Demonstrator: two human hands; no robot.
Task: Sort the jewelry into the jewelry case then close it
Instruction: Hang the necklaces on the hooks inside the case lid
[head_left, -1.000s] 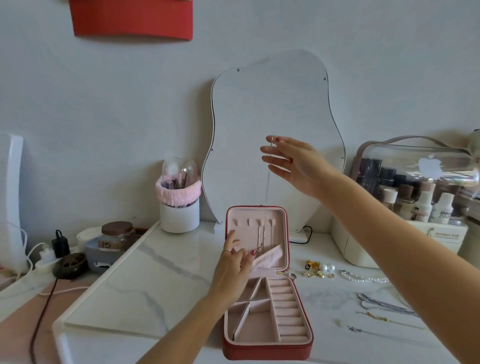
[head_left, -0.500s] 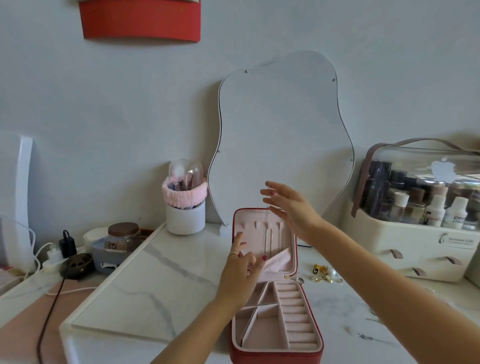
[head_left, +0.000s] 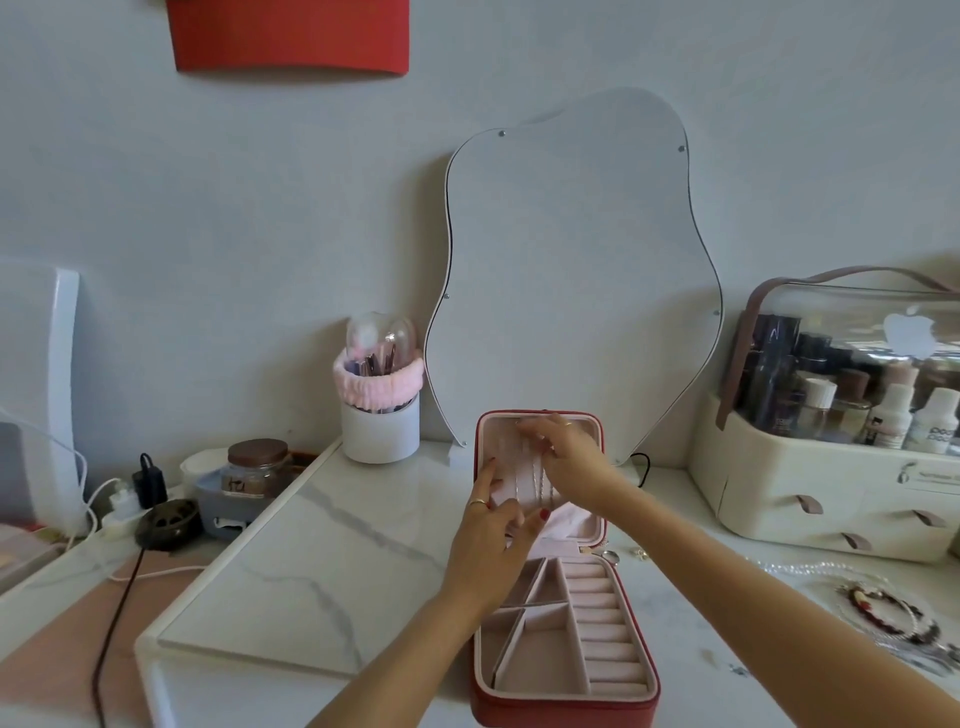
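Head: both hands (head_left: 566, 457) at open jewelry case (head_left: 563, 699) lid, chains (head_left: 540, 480) hanging.

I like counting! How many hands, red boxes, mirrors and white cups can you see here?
Hands: 2, the left hand and the right hand
Red jewelry case: 1
Mirror: 1
White cup: 1
Total: 5
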